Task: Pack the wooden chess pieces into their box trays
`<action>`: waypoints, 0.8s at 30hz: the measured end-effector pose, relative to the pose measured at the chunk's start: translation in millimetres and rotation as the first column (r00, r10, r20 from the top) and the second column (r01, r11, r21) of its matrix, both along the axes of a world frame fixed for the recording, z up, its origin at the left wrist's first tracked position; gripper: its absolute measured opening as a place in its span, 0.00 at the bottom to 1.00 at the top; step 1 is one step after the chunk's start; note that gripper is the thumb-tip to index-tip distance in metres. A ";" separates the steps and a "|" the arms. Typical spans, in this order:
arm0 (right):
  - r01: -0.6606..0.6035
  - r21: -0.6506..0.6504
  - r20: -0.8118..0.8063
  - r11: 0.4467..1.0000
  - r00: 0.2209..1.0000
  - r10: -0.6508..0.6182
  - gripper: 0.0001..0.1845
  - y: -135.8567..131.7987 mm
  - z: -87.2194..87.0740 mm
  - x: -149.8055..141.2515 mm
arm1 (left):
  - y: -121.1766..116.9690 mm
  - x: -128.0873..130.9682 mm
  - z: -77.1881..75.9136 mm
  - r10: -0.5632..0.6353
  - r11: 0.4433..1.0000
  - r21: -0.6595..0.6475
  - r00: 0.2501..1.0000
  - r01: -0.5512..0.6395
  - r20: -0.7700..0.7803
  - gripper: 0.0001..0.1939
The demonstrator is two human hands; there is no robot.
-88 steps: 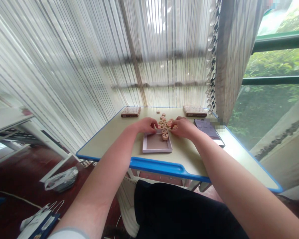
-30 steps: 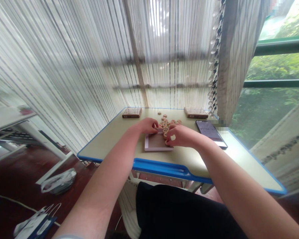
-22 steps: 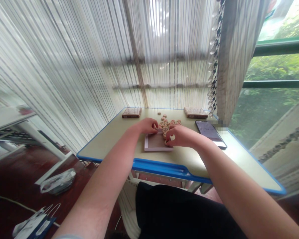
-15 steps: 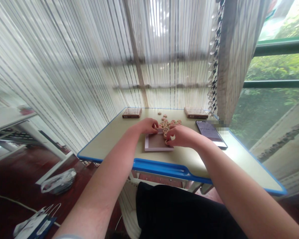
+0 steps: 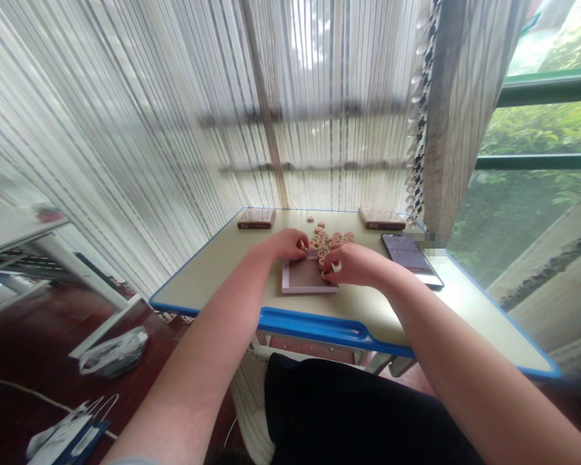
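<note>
Round wooden Chinese chess pieces [image 5: 322, 237] lie in a loose cluster behind a shallow, pale-rimmed box [image 5: 285, 289] with a brown inside. My right hand [image 5: 351, 263] is over the right side of this box, thumb and fingers closed on a Chinese chess piece [image 5: 324, 275]. More pieces touch or sit just beside those fingers; how many it grips is unclear. At the box's back left corner is my left hand [image 5: 290, 244], its fingers curled together beside the cluster. What lies between its fingertips is mostly hidden.
Two flat brown boxes [image 5: 256, 218] [image 5: 381, 218] lie at the table's back left and back right. A phone [image 5: 411, 259] rests right of my right hand. The table has a blue edge with a tray groove [image 5: 314, 326]. Striped curtains [image 5: 174, 116] hang behind.
Both hands stay almost in place at the box, with the right hand's grip unchanged. The view has shifted very slightly.
</note>
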State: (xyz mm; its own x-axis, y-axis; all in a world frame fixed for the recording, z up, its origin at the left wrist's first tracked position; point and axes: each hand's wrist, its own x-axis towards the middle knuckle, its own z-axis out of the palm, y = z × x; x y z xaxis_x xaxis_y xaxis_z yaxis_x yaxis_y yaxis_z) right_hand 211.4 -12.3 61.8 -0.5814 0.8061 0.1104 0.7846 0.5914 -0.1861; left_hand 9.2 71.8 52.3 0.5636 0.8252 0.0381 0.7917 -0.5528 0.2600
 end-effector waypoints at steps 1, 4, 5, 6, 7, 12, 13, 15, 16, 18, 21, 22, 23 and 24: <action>-0.002 -0.002 0.000 1.000 1.000 0.002 0.09 0.4 -0.1 0.1 | -0.2 0.0 0.0 0.003 1.000 0.007 1.000 -0.003 -0.007 0.19; -0.006 -0.001 -0.003 1.000 1.000 0.006 0.09 1.6 -0.5 0.5 | -0.6 0.2 0.0 0.001 1.000 0.019 1.000 -0.001 -0.015 0.19; -0.006 -0.001 -0.003 1.000 1.000 0.006 0.09 2.1 -0.7 0.6 | -0.7 0.3 0.0 0.000 1.000 0.018 1.000 0.000 -0.014 0.19; -0.005 -0.002 -0.002 1.000 1.000 0.005 0.08 2.5 -0.9 0.7 | -0.7 0.4 0.0 0.000 1.000 0.016 1.000 0.000 -0.014 0.19; -0.005 -0.004 0.000 1.000 1.000 0.005 0.08 2.7 -1.1 0.8 | -0.8 0.5 0.1 0.002 1.000 0.015 1.000 -0.001 -0.011 0.19; 0.025 0.005 0.013 1.000 1.000 -0.026 0.08 0.9 0.7 0.3 | -1.5 0.4 1.1 -0.007 1.000 0.013 1.000 0.006 0.022 0.19; 0.047 0.013 0.007 0.999 0.999 -0.047 0.09 0.2 1.7 0.1 | -1.6 0.1 1.7 -0.008 1.000 0.005 0.999 0.008 0.036 0.19; 0.114 0.044 -0.029 0.992 0.993 -0.113 0.11 -0.8 4.3 0.4 | -0.9 -1.0 3.0 -0.006 1.000 -0.016 0.997 0.007 0.081 0.21; 0.161 0.061 -0.056 0.985 0.986 -0.158 0.12 -0.5 5.7 1.1 | 0.2 -2.0 3.5 0.001 1.000 -0.018 0.994 0.001 0.112 0.22; 0.276 0.085 -0.118 0.957 0.957 -0.266 0.16 2.0 8.4 4.3 | 4.6 -5.0 3.7 0.046 0.998 0.030 0.982 -0.052 0.183 0.21; 0.485 0.078 -0.164 0.871 0.868 -0.468 0.20 10.7 10.1 13.9 | 15.6 -12.2 0.7 0.187 0.953 0.184 0.944 -0.242 0.274 0.19; 0.550 0.069 -0.159 0.833 0.830 -0.535 0.21 14.3 9.7 18.0 | 19.7 -14.9 -1.0 0.244 0.926 0.214 0.926 -0.311 0.289 0.17; 0.604 0.056 -0.138 0.795 0.793 -0.593 0.22 18.1 8.6 22.0 | 23.6 -17.4 -2.8 0.299 0.907 0.210 0.909 -0.365 0.290 0.15; 0.647 0.040 -0.101 0.761 0.760 -0.642 0.22 21.7 6.9 25.8 | 27.0 -19.6 -4.4 0.352 0.894 0.184 0.893 -0.410 0.281 0.14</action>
State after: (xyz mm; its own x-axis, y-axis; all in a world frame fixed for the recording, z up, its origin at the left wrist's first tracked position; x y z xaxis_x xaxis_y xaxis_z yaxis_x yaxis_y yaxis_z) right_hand 237.2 9.4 68.8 0.0854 0.9761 0.2001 0.9700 -0.0356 -0.2405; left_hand -10.3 98.9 47.9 0.1582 0.9249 0.3456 0.8851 -0.2880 0.3656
